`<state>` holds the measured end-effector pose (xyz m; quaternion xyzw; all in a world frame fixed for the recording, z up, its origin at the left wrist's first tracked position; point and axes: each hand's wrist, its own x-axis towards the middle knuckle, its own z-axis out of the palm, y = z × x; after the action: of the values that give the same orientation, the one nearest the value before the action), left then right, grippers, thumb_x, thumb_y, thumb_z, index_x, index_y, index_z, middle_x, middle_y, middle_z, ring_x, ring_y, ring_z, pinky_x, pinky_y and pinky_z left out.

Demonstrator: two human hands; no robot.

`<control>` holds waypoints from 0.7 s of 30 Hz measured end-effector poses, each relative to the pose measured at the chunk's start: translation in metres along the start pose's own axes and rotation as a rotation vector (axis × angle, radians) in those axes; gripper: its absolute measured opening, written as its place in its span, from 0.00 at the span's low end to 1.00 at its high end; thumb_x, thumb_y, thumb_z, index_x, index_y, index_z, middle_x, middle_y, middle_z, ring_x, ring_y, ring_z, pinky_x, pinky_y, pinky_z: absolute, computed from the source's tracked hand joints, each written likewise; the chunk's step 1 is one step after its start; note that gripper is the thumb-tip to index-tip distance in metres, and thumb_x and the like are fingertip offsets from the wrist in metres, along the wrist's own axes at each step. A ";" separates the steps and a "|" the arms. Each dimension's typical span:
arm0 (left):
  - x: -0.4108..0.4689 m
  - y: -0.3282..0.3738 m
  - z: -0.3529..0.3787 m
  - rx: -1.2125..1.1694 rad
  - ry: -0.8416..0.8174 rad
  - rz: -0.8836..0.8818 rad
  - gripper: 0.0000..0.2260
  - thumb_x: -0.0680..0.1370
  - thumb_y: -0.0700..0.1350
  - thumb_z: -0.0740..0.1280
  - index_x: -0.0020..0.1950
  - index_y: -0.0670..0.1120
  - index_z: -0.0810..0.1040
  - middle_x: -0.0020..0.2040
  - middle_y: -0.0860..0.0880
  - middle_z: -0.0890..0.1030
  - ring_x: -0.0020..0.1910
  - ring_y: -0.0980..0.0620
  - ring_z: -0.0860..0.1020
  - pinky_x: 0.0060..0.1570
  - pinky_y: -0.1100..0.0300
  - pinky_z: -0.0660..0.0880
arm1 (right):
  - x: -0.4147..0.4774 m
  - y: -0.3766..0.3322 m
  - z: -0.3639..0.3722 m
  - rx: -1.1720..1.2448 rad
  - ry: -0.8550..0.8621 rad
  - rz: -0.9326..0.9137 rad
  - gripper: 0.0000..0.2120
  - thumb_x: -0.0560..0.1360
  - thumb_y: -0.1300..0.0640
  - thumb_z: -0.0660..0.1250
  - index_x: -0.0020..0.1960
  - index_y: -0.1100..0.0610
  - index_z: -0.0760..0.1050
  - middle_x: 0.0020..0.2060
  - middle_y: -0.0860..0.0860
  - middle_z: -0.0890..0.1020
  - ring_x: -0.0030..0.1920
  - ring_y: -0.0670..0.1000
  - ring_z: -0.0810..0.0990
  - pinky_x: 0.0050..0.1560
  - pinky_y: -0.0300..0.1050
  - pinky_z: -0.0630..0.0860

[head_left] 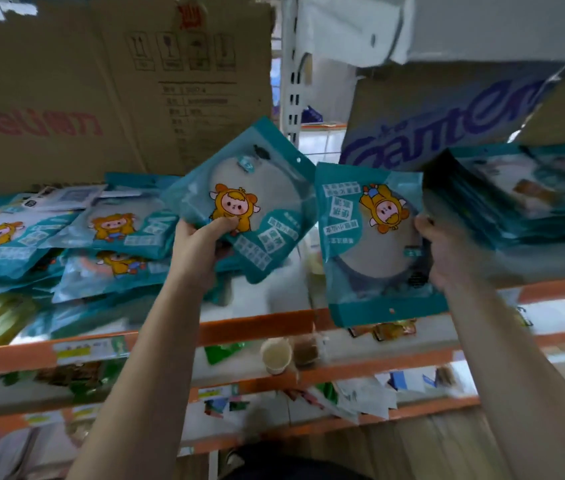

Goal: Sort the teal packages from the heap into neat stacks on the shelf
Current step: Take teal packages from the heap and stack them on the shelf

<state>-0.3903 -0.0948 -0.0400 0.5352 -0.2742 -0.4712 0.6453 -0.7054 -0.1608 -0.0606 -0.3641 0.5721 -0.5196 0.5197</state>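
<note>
My left hand (196,249) grips a teal package (249,195) with a yellow cartoon figure, held tilted above the shelf. In my right hand (447,252) hangs a second teal package (371,244), turned upside down, its right edge pinched between the fingers. A loose heap of the same teal packages (66,237) lies on the shelf to the left. At the right a neat stack of teal packages (516,202) rests on the shelf, right beside my right hand. The shelf has an orange front edge (260,329).
A big brown cardboard box (101,81) stands behind the heap, and another box with blue lettering (447,119) behind the stack. A white slotted upright (293,81) divides them. Lower shelves hold a paper cup (275,355), small packets and papers.
</note>
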 end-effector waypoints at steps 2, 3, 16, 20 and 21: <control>-0.018 -0.017 0.026 0.014 -0.053 -0.007 0.11 0.75 0.33 0.69 0.52 0.46 0.73 0.46 0.48 0.83 0.47 0.47 0.82 0.44 0.53 0.80 | -0.005 0.000 -0.037 -0.012 0.037 -0.007 0.09 0.79 0.51 0.64 0.55 0.54 0.78 0.50 0.53 0.84 0.54 0.56 0.81 0.58 0.58 0.76; -0.027 -0.026 0.039 0.019 -0.083 -0.013 0.11 0.75 0.32 0.68 0.52 0.45 0.74 0.45 0.47 0.83 0.47 0.47 0.82 0.43 0.54 0.80 | -0.007 0.000 -0.056 -0.025 0.054 -0.011 0.09 0.79 0.52 0.64 0.55 0.55 0.78 0.50 0.54 0.84 0.54 0.57 0.81 0.58 0.58 0.76; -0.109 -0.101 0.188 -0.206 -0.060 -0.173 0.11 0.80 0.48 0.65 0.61 0.48 0.73 0.54 0.46 0.82 0.44 0.51 0.83 0.37 0.57 0.80 | -0.019 0.000 -0.249 0.099 0.211 -0.048 0.04 0.78 0.61 0.66 0.45 0.60 0.78 0.34 0.49 0.85 0.34 0.48 0.84 0.34 0.41 0.79; -0.109 -0.106 0.221 -0.186 -0.057 -0.172 0.13 0.78 0.44 0.67 0.62 0.46 0.72 0.55 0.45 0.81 0.47 0.51 0.83 0.45 0.55 0.82 | -0.003 -0.009 -0.279 0.136 0.250 -0.064 0.03 0.77 0.60 0.67 0.46 0.58 0.78 0.34 0.47 0.85 0.35 0.46 0.84 0.37 0.40 0.80; -0.107 -0.106 0.231 -0.192 -0.061 -0.165 0.13 0.77 0.42 0.68 0.61 0.46 0.72 0.54 0.46 0.81 0.47 0.52 0.83 0.43 0.57 0.81 | 0.001 -0.012 -0.285 0.138 0.257 -0.066 0.03 0.77 0.59 0.67 0.46 0.58 0.79 0.35 0.47 0.85 0.36 0.47 0.84 0.38 0.41 0.80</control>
<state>-0.6656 -0.0964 -0.0604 0.4771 -0.2025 -0.5628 0.6439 -0.9848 -0.1029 -0.0721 -0.2765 0.5844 -0.6171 0.4486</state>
